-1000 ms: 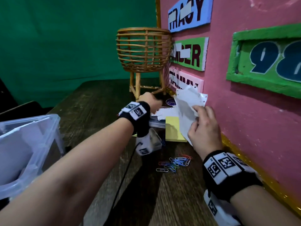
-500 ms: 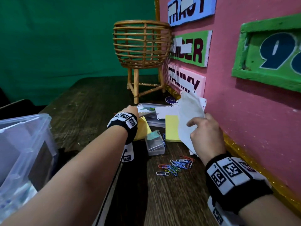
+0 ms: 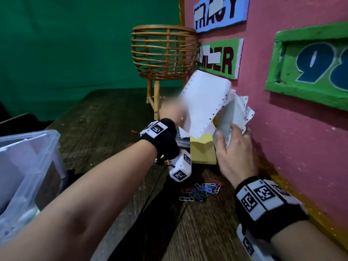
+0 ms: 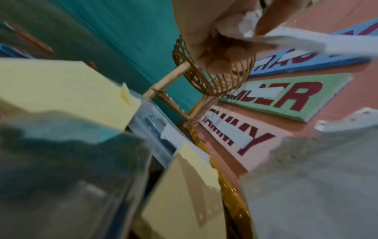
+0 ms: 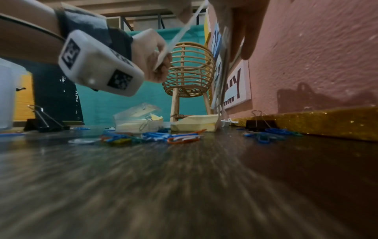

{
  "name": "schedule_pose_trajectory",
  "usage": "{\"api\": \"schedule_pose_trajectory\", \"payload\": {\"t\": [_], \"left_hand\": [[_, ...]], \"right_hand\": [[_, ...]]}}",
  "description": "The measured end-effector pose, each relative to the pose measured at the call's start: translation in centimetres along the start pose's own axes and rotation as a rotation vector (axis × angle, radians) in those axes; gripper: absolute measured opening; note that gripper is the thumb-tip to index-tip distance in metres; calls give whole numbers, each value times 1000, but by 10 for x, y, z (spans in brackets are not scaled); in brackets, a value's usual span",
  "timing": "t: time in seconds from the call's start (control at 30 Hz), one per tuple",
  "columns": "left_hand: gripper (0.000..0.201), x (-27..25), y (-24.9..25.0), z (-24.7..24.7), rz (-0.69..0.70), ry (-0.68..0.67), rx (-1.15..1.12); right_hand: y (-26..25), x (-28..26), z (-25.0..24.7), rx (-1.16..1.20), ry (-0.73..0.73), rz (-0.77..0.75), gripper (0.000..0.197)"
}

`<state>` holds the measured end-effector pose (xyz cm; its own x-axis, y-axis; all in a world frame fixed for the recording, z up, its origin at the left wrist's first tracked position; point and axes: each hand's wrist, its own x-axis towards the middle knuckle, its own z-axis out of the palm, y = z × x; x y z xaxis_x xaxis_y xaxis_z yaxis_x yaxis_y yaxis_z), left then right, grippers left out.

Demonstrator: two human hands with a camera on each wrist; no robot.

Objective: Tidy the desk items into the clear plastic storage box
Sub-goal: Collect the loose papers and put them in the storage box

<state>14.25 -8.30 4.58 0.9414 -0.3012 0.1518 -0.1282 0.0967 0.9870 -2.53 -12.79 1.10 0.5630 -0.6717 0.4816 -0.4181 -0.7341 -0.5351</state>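
Clear plastic storage box (image 3: 32, 166) sits at the far left of the tabletop (image 3: 98, 117), white papers visible inside, well apart from your hands.

Your left hand (image 3: 170, 112), blurred in the head view, pinches the edge of a white perforated sheet (image 3: 205, 98) held up off the tabletop; the left wrist view shows thumb and fingers (image 4: 263, 19) closed on the paper, so that grip is closed on the sheet. Your right hand (image 3: 235, 149) grips a bundle of white papers (image 3: 233, 113) close against the pink wall (image 3: 291, 138), fingers curled round their lower edge. The 2 lots of paper touch or overlap at the top; which, you cannot tell.

Below the hands: a yellow sticky-note pad (image 3: 202, 151) and a small clear case (image 5: 137, 121) holding more yellow notes. Nearer you, a scatter of coloured paper clips (image 3: 201, 191). 2 black binder clips show in the right wrist view, 1 at left (image 5: 45, 122), 1 by the glitter strip (image 5: 259, 124).

Behind, a rattan basket stand (image 3: 163, 53) against the green backdrop.
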Motion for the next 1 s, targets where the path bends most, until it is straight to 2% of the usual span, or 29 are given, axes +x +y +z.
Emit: {"api": "schedule_pose_trajectory", "payload": {"t": [0.07,0.17,0.23,0.27,0.33,0.4,0.47,0.53,0.67,0.83,0.93,1.0], "left_hand": [[29,-6,-3,9,-64,-203,68],[29,-9,-15,23,7,-443,326],[21,-4,-25,28,97,-483,536],[13,0,-30,29,142,-479,642],[3,9,-38,27,229,-406,830],[14,19,-44,22,278,-373,1034],[25,30,-54,17,268,-468,1276],[31,38,-65,14,191,-567,1437],[42,47,-76,13,60,-665,1559],[44,49,-81,15,49,-715,1614],[35,40,-74,11,115,-653,1594],[31,29,-59,3,195,-518,1524]], "right_hand": [[2,0,2,29,-15,11,54],[2,1,2,32,0,18,43],[1,3,0,2,10,22,26],[2,4,0,-9,3,29,27],[2,5,-2,-20,-20,41,41],[2,5,-2,-16,-26,41,46],[2,3,-2,-29,-40,43,46],[2,3,-2,-39,-54,40,48],[4,5,-2,-20,-45,30,50],[3,4,-1,-43,-68,35,51],[3,3,0,-44,-73,22,52],[2,2,-2,-32,-79,27,51]]}}
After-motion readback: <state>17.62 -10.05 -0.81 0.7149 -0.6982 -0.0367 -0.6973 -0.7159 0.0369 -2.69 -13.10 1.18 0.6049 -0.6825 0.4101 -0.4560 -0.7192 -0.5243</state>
